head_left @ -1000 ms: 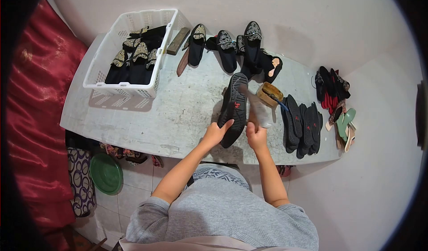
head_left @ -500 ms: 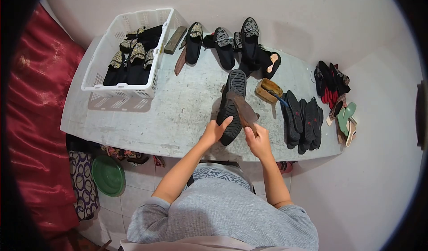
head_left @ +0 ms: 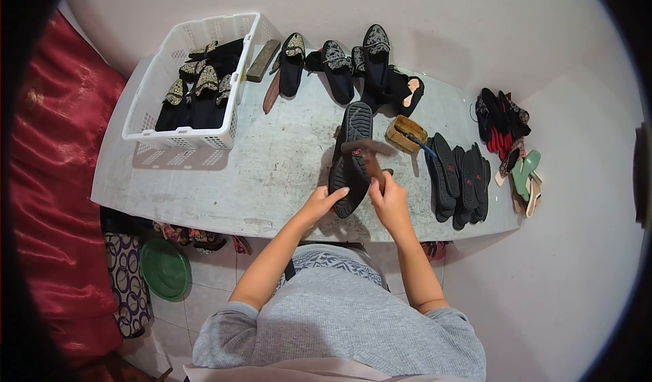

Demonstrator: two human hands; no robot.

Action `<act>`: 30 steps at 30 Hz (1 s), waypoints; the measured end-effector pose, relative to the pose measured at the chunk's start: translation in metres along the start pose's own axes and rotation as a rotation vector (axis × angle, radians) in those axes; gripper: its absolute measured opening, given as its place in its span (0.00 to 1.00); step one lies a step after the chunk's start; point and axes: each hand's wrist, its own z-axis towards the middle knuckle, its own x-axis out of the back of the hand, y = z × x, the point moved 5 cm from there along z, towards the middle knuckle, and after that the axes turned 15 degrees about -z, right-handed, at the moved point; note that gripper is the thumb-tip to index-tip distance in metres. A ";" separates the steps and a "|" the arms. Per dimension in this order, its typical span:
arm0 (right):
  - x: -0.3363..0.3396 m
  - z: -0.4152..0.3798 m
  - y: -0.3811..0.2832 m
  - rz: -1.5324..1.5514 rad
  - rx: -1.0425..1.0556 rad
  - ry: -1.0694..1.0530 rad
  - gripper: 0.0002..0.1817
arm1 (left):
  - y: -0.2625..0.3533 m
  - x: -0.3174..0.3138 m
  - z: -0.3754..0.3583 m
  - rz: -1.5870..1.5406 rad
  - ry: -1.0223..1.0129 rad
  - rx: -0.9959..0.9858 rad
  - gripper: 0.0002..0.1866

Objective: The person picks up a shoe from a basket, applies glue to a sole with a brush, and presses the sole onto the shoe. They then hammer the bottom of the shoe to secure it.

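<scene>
A black shoe (head_left: pixel 358 120) is turned with its ribbed sole toward me, over the near middle of the table. My left hand (head_left: pixel 320 205) grips its near end from the left side, thumb lying on the sole. In my right hand (head_left: pixel 390 202) is a hammer (head_left: pixel 372 152), fingers wrapped round its wooden handle. The hammer's broad, dull head overlaps the middle of the sole, close by a small red mark. The underside of the shoe is hidden.
Black soles (head_left: pixel 467 185) lie stacked at right, near a tan container (head_left: pixel 407 135) with a blue-handled brush. Patterned slip-on shoes (head_left: pixel 337 73) line the back. A white basket (head_left: pixel 234 120) of shoes stands at left. Shoe lasts (head_left: pixel 526 175) sit at the right edge.
The hammer has swung round so its head now lies crosswise over the sole, uncovering the red mark. My left hand keeps its grip on the shoe.
</scene>
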 end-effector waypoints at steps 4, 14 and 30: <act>0.008 0.008 0.009 0.136 -0.185 -0.045 0.13 | -0.004 0.008 0.002 0.155 0.040 -0.182 0.27; -0.007 -0.019 -0.003 -0.140 0.050 -0.159 0.11 | -0.006 0.016 0.004 0.454 0.170 -0.091 0.32; -0.011 -0.031 0.004 0.112 0.109 -0.050 0.15 | 0.004 0.010 0.000 0.518 0.173 -0.175 0.35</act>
